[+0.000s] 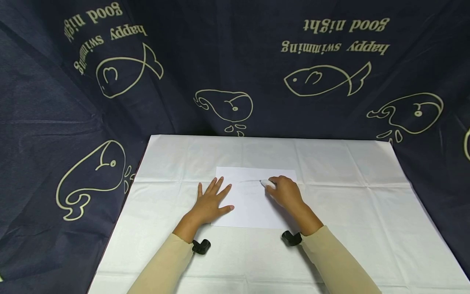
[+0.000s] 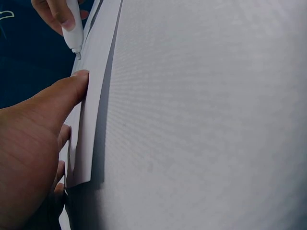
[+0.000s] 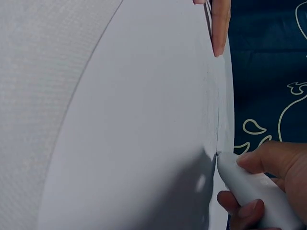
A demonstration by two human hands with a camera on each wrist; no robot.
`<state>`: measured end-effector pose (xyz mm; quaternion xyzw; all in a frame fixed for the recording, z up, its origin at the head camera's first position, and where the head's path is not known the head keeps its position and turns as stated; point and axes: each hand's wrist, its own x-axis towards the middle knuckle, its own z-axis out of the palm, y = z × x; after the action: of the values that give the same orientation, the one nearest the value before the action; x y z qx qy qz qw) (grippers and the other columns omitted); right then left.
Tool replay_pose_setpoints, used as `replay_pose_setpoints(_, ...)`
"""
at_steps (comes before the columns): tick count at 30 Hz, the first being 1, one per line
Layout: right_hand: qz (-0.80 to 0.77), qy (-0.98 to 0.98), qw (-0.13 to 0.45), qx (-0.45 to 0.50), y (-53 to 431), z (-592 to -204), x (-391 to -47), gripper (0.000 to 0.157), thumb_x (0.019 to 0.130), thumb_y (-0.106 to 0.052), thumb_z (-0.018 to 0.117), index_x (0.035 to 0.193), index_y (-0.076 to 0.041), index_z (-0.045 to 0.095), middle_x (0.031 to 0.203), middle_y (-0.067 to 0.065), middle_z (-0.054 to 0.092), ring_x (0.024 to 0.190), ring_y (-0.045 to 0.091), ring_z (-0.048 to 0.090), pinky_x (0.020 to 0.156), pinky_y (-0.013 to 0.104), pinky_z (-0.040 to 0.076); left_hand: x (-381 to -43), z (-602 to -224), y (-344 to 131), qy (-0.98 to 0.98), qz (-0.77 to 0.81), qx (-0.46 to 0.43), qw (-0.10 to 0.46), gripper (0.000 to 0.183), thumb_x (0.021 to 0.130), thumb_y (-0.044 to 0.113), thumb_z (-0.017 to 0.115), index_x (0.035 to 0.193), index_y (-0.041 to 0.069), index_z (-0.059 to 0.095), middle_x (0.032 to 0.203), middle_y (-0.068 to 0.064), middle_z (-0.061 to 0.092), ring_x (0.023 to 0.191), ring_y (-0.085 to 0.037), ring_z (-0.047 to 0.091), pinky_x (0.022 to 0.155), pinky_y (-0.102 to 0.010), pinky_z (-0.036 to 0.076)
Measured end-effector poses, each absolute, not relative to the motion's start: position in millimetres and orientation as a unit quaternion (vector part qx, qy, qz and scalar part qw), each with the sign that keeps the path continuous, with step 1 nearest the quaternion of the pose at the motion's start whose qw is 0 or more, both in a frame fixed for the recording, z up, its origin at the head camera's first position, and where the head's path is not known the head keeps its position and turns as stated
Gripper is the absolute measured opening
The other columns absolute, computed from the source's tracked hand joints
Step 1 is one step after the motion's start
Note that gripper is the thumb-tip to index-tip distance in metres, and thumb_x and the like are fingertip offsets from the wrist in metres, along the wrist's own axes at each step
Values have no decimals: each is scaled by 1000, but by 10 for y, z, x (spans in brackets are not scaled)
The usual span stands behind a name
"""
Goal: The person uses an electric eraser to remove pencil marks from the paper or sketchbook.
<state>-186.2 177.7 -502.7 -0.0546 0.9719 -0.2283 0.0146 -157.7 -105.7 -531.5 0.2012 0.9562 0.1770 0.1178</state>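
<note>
A sheet of white paper (image 1: 249, 210) lies before me. My left hand (image 1: 208, 207) rests on its left part with fingers spread. Its thumb (image 2: 76, 88) lies over the paper near the front edge in the left wrist view. My right hand (image 1: 288, 192) grips a white, thick-bodied tool (image 3: 256, 194) with a narrow grey tip. The tip meets the paper at the right end of a thin dark line (image 3: 218, 115) running toward the left hand. Part of the tool's body is hidden by the fingers.
The paper lies on a table with a creased white cloth (image 1: 349, 237). Behind and to the left hangs a dark blue curtain (image 1: 220, 53) with fish and whale drawings. Small black devices sit at the left wrist (image 1: 201, 247) and right wrist (image 1: 291, 238).
</note>
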Motion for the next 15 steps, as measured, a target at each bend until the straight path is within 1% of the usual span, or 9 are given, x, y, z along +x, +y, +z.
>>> replay_pose_setpoints(4, -221, 974, 13, -49, 1786, -5030, -1866, 33, 91, -21, 68, 118, -4, 74, 100, 20, 73, 85, 33, 68, 70, 47, 53, -1582, -5328, -1059, 956, 177, 201, 120, 76, 98, 60, 54, 161, 27, 27, 173, -6, 6, 160, -30, 1, 119, -73, -6)
replay_pose_setpoints(9, -225, 973, 26, -52, 1773, -5009, -1861, 34, 91, -23, 69, 119, -4, 74, 102, 20, 73, 85, 32, 68, 69, 46, 53, -1592, -5341, -1060, 956, 177, 203, 118, 75, 98, 60, 53, 161, 27, 28, 173, -6, 7, 160, -30, 2, 119, -73, -5)
replay_pose_setpoints(15, -216, 975, 13, -47, 1781, -5018, -1852, 34, 91, -21, 68, 119, -2, 73, 103, 22, 73, 90, 36, 69, 72, 49, 55, -1588, -5338, -1061, 956, 177, 205, 115, 75, 99, 59, 53, 161, 26, 29, 172, -7, 8, 160, -31, 3, 119, -73, -5)
